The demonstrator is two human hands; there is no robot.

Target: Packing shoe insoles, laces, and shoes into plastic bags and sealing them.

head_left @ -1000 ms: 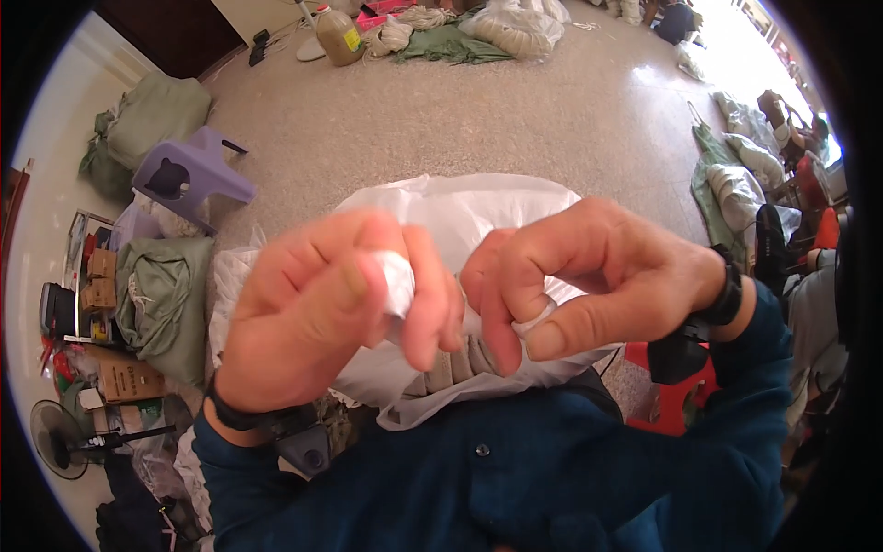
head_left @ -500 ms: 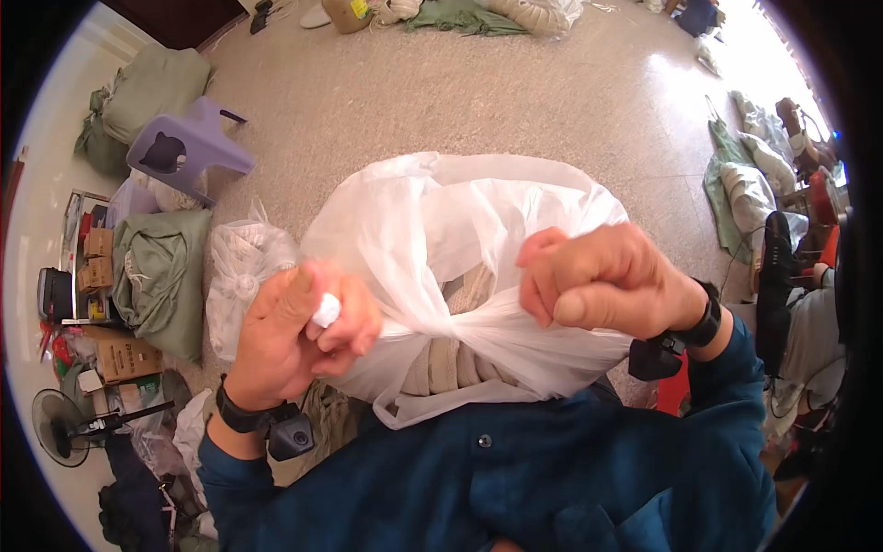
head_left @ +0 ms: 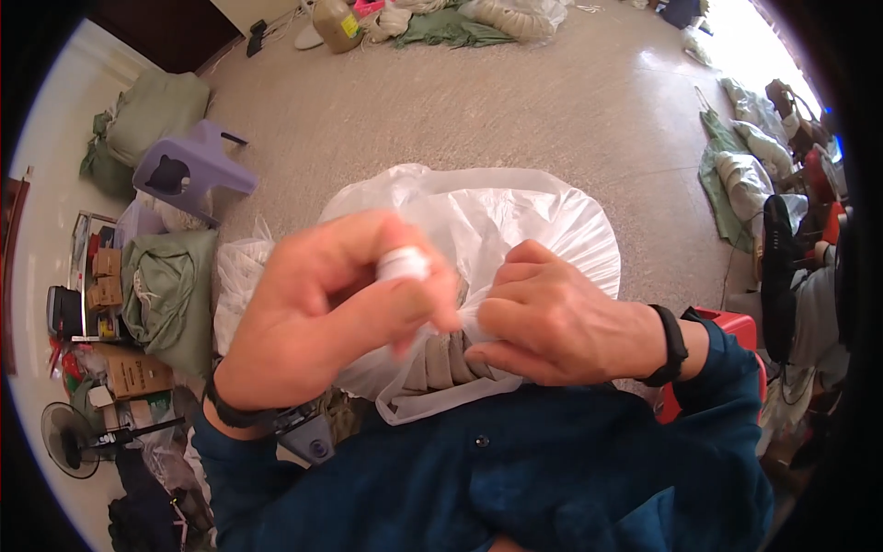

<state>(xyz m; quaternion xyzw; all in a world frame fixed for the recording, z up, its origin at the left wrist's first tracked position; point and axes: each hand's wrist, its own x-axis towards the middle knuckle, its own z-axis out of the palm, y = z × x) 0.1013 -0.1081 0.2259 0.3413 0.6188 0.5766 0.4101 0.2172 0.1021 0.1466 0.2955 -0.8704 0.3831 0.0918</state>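
Note:
A translucent white plastic bag (head_left: 552,207) lies in front of my body, with beige, rope-like bundled material (head_left: 437,363) showing through its gap. My left hand (head_left: 336,313), a white wrap on one finger, is closed with its fingertips at the gathered film in the bag's middle; motion blurs it. Close beside it, my right hand (head_left: 561,322) is curled shut on the twisted film. The fingers cover most of the gathered spot, so a knot there cannot be made out.
On the left are a purple plastic stool (head_left: 189,175), a green sack (head_left: 170,294), another clear bag (head_left: 241,276), cardboard boxes (head_left: 138,373) and a fan (head_left: 72,440). A red stool (head_left: 727,327) stands by my right arm. Other bags (head_left: 740,179) and a person's leg are at right.
My hands have come from apart to close together over the bag's middle. The left moved right and upward toward the camera; the right moved slightly left. The film between them is less stretched.

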